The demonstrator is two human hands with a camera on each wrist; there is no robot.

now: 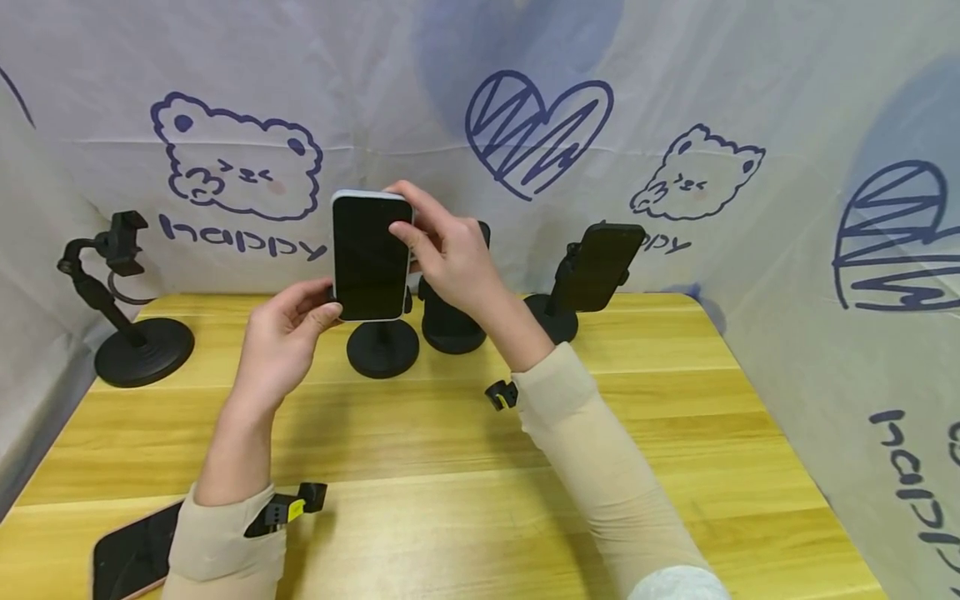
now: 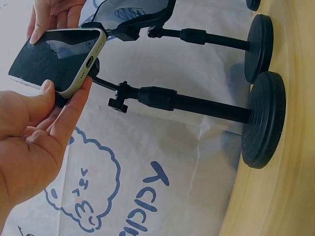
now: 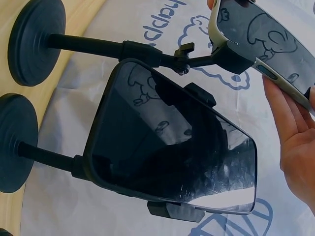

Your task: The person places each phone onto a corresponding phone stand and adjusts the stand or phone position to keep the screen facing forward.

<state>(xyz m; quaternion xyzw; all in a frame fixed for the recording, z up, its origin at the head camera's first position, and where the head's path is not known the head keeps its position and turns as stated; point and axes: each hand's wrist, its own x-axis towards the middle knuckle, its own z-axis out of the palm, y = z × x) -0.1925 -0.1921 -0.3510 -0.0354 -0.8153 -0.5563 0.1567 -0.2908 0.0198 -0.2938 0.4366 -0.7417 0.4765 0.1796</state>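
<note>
A white-edged smartphone (image 1: 367,267) with a dark screen is upright between both hands, in front of a black phone stand (image 1: 382,350). My left hand (image 1: 281,337) pinches its lower left corner, thumb on the front. Higher up, my right hand (image 1: 459,258) grips the opposite long edge, thumb over the screen. The stand's clamp (image 3: 234,56) meets the phone's edge in the right wrist view; the left wrist view shows the stand's pole (image 2: 211,107) behind the phone. Close beside it, a second stand holds a dark phone (image 3: 172,142), mostly covered by my right hand in the head view.
On the right, a third stand holds another dark phone (image 1: 603,265). A phone stand (image 1: 142,354) with a bare clamp is at the far left. Another phone (image 1: 135,554) lies at the wooden table's (image 1: 420,533) near left, partly under my left sleeve. A printed curtain (image 1: 390,83) hangs behind.
</note>
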